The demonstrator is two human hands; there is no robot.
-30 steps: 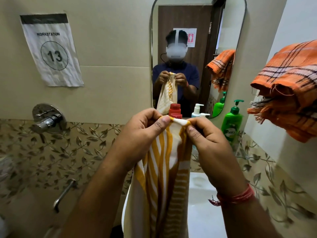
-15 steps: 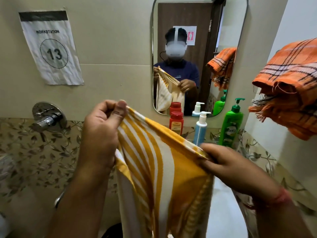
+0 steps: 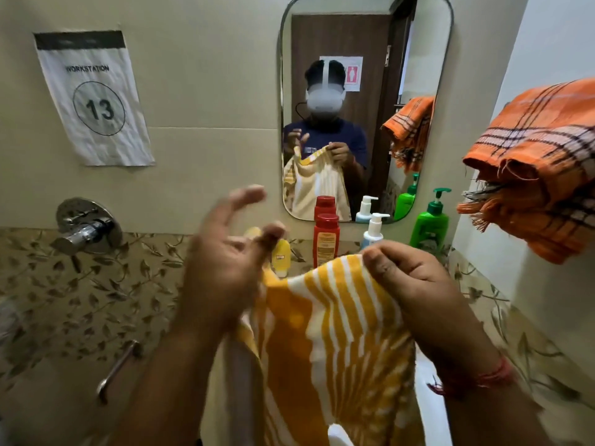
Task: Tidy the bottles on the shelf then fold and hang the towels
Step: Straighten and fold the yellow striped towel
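Observation:
A yellow-and-white striped towel (image 3: 338, 333) hangs in front of me. My right hand (image 3: 415, 284) pinches its top edge at the right. My left hand (image 3: 222, 268) is blurred, with fingers spread, at the towel's left edge, which passes behind the palm. Behind the hands, bottles stand below the mirror: a small yellow bottle (image 3: 281, 255), a red bottle (image 3: 325, 243), a white pump bottle (image 3: 373, 226) and a green pump bottle (image 3: 429, 223). A folded orange checked towel (image 3: 541, 175) hangs at the right wall.
A mirror (image 3: 418, 43) on the wall reflects a person, the towel and the bottles. A chrome tap (image 3: 85, 228) and a metal handle (image 3: 119, 365) sit on the left. A paper sign (image 3: 93, 101) marked 13 is stuck to the wall.
My left hand has let its fingers spread and moved right toward the middle. The towel, stretched wide half a second ago, now sags between my hands. My right hand has risen a little.

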